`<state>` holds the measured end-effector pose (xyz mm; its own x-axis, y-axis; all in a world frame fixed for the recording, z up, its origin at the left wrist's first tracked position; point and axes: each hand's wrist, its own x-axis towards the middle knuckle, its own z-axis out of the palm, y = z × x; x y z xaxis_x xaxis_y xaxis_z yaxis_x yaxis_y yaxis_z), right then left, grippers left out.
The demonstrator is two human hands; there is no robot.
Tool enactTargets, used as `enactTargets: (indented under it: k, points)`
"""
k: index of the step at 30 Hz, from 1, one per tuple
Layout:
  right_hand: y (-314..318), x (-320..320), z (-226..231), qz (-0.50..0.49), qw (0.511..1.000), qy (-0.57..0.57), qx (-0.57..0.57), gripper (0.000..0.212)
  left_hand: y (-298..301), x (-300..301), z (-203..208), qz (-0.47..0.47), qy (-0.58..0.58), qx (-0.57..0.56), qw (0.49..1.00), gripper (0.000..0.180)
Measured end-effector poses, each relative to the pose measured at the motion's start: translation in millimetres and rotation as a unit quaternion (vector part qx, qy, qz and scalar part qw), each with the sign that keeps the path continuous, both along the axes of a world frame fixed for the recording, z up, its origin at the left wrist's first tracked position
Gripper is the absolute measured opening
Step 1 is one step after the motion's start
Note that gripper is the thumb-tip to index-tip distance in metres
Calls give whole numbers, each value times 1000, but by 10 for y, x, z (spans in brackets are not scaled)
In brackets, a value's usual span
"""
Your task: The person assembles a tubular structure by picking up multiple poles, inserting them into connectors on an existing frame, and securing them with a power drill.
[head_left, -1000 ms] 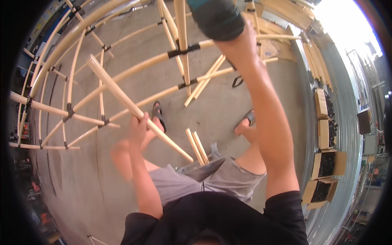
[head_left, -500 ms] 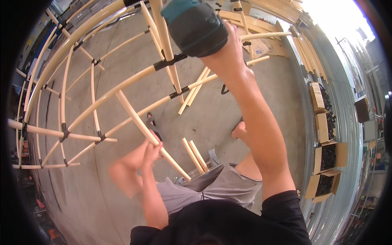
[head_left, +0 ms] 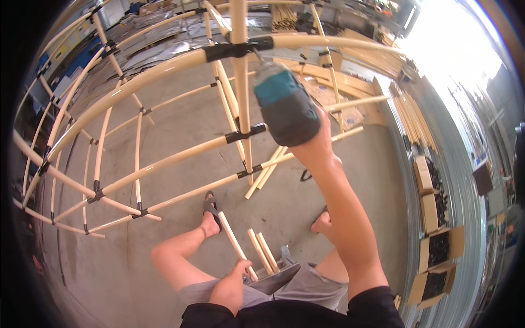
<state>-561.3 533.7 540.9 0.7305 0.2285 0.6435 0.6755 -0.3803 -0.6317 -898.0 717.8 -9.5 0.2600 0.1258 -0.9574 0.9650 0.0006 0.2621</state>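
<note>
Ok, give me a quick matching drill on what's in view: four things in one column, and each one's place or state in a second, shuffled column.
Things:
1. power drill
2. wooden stick
3. black joint wrap
4. cardboard boxes

Places or states:
A. lined up along the right wall
B. raised in the right hand, tip at a frame joint
C. held low in the left hand, by the knee
D. binding the upright pole to the curved beam

Pairs: 1-B, 2-C, 3-D, 4-A
</note>
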Motion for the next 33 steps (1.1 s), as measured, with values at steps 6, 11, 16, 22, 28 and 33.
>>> enactTargets:
  k: [6,11,16,22,28,33]
  points:
    - [-130,116,-356,-41,993,-97,-43,37,-618,389,4284,-301,-202,72,929,30]
    - [-322,178,-346,-44,978,-184,-91,32,-635,395,3839,-335,-236,46,911,32]
    - [-300,179,-420,-42,983,-159,-84,36,-684,534,3878,-322,-162,-17,933,35]
    - [-268,180,-318,-20,996,-79,-29,40,-783,408,3558,-222,-160,-12,962,32]
    - [-263,93,-228,-23,999,-39,7,44,-900,597,3806,-68,-126,-116,983,34]
    - [-261,112,-231,-19,1000,-16,-11,43,-1027,681,3763,24,-145,-131,980,37]
